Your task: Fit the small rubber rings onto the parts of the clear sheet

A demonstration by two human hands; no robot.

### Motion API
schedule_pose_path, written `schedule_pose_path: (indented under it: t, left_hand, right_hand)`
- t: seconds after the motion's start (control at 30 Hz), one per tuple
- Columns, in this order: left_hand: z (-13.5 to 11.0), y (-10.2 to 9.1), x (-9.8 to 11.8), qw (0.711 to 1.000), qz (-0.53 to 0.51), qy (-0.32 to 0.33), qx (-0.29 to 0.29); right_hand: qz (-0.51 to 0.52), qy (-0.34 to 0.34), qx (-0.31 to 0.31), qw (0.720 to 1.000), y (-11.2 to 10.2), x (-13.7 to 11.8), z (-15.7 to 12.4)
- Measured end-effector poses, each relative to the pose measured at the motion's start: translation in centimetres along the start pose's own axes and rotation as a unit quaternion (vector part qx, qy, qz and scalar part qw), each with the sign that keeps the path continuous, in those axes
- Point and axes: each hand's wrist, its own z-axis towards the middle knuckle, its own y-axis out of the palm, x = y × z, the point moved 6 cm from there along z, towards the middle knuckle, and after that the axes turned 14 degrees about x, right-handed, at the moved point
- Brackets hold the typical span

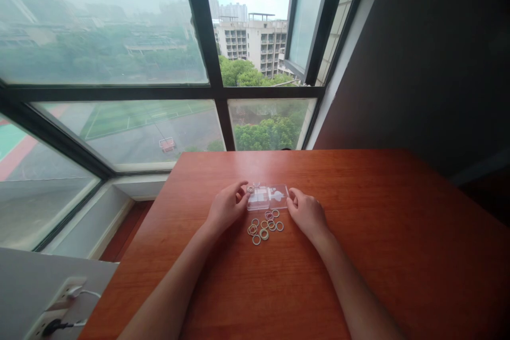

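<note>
A small clear plastic case lies flat in the middle of the wooden table. My left hand rests at its left end with curled fingers touching the edge. My right hand sits at the right end, its fingertips pinching that edge. Several small metal rings lie scattered on the table just in front of the case, between my two hands. One more ring lies by the case's far left corner, near my left fingertips.
The table stands against a large window with dark frames, and a dark wall runs along the right. At the lower left, a white power strip with a plugged cable sits on a grey ledge.
</note>
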Motion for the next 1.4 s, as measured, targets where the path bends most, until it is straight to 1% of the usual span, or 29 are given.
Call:
schedule_pose_path:
  t: [0.03,0.1,0.17,0.23,0.3,0.4,0.5,0.6,0.77,0.9,0.97,1.1,1.17,1.4]
  left_hand:
    - [0.0,-0.2,0.1,1.000,-0.001,0.002,0.003]
    - [0.0,-0.5,0.5,1.000,-0.005,0.011,0.010]
    - [0.0,-0.8,0.9,1.000,-0.009,0.024,0.014]
    - [-0.1,-0.9,1.4,0.999,-0.011,0.040,0.015]
    - [-0.3,-1.1,1.9,0.998,-0.006,0.054,0.014]
    - [-0.4,-1.3,2.6,0.997,0.012,0.074,-0.001]
    - [-0.6,-1.6,3.5,0.994,0.030,0.100,-0.039]
    - [-1.0,-1.9,4.3,0.986,0.051,0.125,-0.094]
    - [-2.2,-2.0,4.3,0.973,0.088,0.104,-0.188]
    - [-3.1,-1.4,4.0,0.960,0.094,0.093,-0.247]
    - [-3.3,-1.1,3.9,0.959,0.095,0.101,-0.246]
    - [-3.2,-0.6,4.0,0.967,0.089,0.116,-0.209]
    - [-3.1,-0.5,4.1,0.969,0.077,0.112,-0.204]
    - [-2.8,-0.8,4.8,0.972,0.074,0.105,-0.195]
  right_hand:
    - [0.016,-0.006,0.004,1.000,-0.1,-0.2,0.0]
    - [0.065,-0.043,-0.009,0.997,-0.3,-1.0,-0.4]
    - [0.121,-0.105,-0.048,0.986,-0.4,-2.3,-1.0]
    - [0.151,-0.151,-0.077,0.974,-0.6,-3.5,-1.7]
    - [0.144,-0.166,-0.095,0.971,-0.6,-4.1,-2.2]
    - [0.125,-0.164,-0.104,0.973,-0.5,-4.4,-2.4]
    - [0.122,-0.167,-0.101,0.973,-0.3,-4.5,-2.5]
    - [0.128,-0.167,-0.104,0.972,-0.2,-4.4,-2.5]
    - [0.146,-0.163,-0.116,0.969,-0.1,-4.4,-2.6]
    - [0.163,-0.146,-0.108,0.970,-0.1,-4.3,-2.4]
    - [0.170,-0.136,-0.099,0.971,-0.1,-4.2,-2.2]
    - [0.187,-0.125,-0.086,0.971,-0.2,-3.9,-1.9]
    - [0.198,-0.122,-0.087,0.969,-0.2,-3.8,-1.9]
    - [0.223,-0.115,-0.077,0.965,-0.2,-3.6,-1.8]
